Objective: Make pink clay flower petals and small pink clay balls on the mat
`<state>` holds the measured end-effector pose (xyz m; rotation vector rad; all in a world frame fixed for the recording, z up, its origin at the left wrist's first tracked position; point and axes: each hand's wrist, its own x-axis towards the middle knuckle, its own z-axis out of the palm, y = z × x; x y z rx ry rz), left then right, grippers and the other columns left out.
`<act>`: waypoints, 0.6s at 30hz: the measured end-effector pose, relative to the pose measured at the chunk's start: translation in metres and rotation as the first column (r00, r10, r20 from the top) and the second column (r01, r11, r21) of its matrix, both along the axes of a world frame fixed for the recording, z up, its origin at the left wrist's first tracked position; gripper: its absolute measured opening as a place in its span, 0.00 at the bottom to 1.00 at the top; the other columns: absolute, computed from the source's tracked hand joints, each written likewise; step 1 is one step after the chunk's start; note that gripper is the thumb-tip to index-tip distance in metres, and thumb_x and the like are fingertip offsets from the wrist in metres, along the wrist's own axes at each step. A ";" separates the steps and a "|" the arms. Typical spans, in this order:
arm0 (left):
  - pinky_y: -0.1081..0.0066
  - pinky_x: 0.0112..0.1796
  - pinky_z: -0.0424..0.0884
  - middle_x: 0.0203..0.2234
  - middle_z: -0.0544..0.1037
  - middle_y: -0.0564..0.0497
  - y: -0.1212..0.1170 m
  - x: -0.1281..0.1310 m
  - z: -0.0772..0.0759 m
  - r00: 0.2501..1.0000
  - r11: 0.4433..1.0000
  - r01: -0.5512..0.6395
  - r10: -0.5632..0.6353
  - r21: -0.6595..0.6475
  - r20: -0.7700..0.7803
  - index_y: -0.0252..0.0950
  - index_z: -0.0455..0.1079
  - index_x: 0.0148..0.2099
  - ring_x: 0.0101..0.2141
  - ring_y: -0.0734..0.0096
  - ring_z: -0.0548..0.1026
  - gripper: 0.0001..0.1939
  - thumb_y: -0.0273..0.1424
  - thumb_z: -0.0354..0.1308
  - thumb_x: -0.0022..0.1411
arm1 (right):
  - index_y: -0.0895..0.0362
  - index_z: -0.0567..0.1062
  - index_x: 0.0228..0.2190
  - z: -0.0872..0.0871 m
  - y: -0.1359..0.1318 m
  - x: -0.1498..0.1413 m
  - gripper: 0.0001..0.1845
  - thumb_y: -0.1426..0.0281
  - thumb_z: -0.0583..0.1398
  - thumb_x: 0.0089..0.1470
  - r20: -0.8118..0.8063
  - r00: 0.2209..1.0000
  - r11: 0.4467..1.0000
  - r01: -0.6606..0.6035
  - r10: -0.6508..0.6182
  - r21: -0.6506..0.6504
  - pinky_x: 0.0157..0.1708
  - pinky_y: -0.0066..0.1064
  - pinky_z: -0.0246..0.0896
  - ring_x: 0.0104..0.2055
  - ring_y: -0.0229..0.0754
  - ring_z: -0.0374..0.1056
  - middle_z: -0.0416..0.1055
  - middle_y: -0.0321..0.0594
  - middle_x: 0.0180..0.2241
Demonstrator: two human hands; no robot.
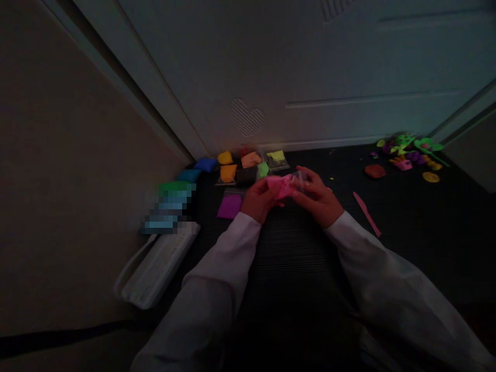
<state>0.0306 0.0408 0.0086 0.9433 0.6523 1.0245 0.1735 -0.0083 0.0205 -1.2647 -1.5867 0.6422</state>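
Between both hands, above the dark tabletop, is a clear plastic bag of pink modelling clay [279, 186]. My left hand [259, 200] is closed on the clay-filled end. At the bag's clear, bare end, my right hand [315, 199] grips the plastic between thumb and fingers. A bag of purple clay [230, 205] lies just left of my left hand. To the right of my right hand rests a pink plastic knife [367, 213].
Several clay bags, among them an orange one [228, 173] and a blue one [206, 164], lie along the back left. A white case with a strap [165, 263] is at left. Colourful clay figures [411, 152] and a reddish-brown piece [374, 171] sit back right. A white panel [329, 121] stands behind.
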 end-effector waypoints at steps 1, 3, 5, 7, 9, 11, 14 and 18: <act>0.77 0.19 0.67 0.26 0.72 0.54 -0.001 0.001 0.001 1.000 1.000 -0.001 0.001 0.007 -0.010 0.35 0.66 0.35 0.23 0.76 0.70 0.14 0.31 0.60 0.43 | 0.49 0.71 0.38 -0.001 0.001 0.001 0.16 0.61 0.57 0.44 -0.083 0.996 0.999 -0.022 0.018 -0.041 0.52 0.40 0.45 0.54 0.43 0.50 0.52 0.37 0.53; 0.77 0.18 0.66 0.26 0.72 0.54 -0.004 0.003 0.003 0.998 0.999 -0.032 0.033 0.024 -0.049 0.35 0.66 0.35 0.23 0.76 0.70 0.14 0.30 0.60 0.42 | 0.50 0.71 0.37 -0.005 0.004 0.001 0.16 0.61 0.57 0.44 -0.230 0.973 0.993 -0.059 0.032 -0.107 0.52 0.39 0.46 0.53 0.42 0.51 0.53 0.37 0.52; 0.77 0.18 0.66 0.25 0.73 0.54 -0.006 0.004 0.004 0.993 0.996 -0.071 0.075 0.051 -0.096 0.35 0.67 0.34 0.23 0.76 0.70 0.14 0.30 0.60 0.41 | 0.52 0.72 0.36 -0.010 0.006 0.002 0.15 0.61 0.57 0.44 -0.333 0.942 0.986 -0.076 0.023 -0.148 0.51 0.39 0.48 0.53 0.42 0.52 0.55 0.38 0.51; 0.77 0.19 0.66 0.25 0.73 0.53 -0.007 0.005 0.005 0.987 0.994 -0.072 0.084 0.086 -0.135 0.34 0.68 0.34 0.23 0.75 0.70 0.14 0.30 0.60 0.40 | 0.54 0.73 0.34 -0.013 0.008 0.002 0.14 0.61 0.57 0.44 -0.389 0.921 0.981 -0.087 0.012 -0.175 0.50 0.39 0.50 0.52 0.42 0.53 0.57 0.38 0.50; 0.76 0.20 0.67 0.25 0.73 0.53 -0.008 0.005 0.005 0.985 0.992 -0.047 0.065 0.118 -0.161 0.34 0.68 0.34 0.23 0.75 0.70 0.14 0.29 0.60 0.40 | 0.55 0.73 0.31 -0.015 0.008 0.001 0.12 0.62 0.58 0.43 -0.425 0.905 0.977 -0.094 0.005 -0.189 0.49 0.38 0.51 0.51 0.42 0.55 0.58 0.39 0.49; 0.75 0.21 0.68 0.25 0.73 0.53 -0.008 0.003 0.005 0.983 0.990 -0.027 0.052 0.138 -0.179 0.34 0.68 0.35 0.24 0.75 0.71 0.14 0.28 0.60 0.41 | 0.56 0.73 0.28 -0.014 0.008 0.001 0.11 0.63 0.59 0.42 -0.439 0.899 0.977 -0.086 -0.008 -0.193 0.49 0.38 0.52 0.50 0.42 0.56 0.60 0.39 0.48; 0.75 0.22 0.69 0.26 0.73 0.52 -0.008 0.001 0.004 0.980 0.987 0.014 0.018 0.157 -0.200 0.34 0.68 0.35 0.24 0.74 0.71 0.14 0.27 0.60 0.41 | 0.56 0.73 0.25 -0.010 0.007 0.000 0.10 0.63 0.60 0.41 -0.399 0.917 0.979 -0.054 -0.030 -0.198 0.49 0.38 0.50 0.49 0.42 0.57 0.62 0.39 0.46; 0.74 0.23 0.69 0.26 0.73 0.53 -0.008 0.001 0.002 0.976 0.987 0.032 0.004 0.158 -0.219 0.34 0.68 0.35 0.25 0.74 0.72 0.14 0.28 0.60 0.42 | 0.58 0.72 0.22 -0.006 0.006 0.001 0.09 0.64 0.60 0.41 -0.337 0.941 0.982 -0.043 -0.022 -0.186 0.49 0.37 0.49 0.48 0.41 0.58 0.64 0.39 0.44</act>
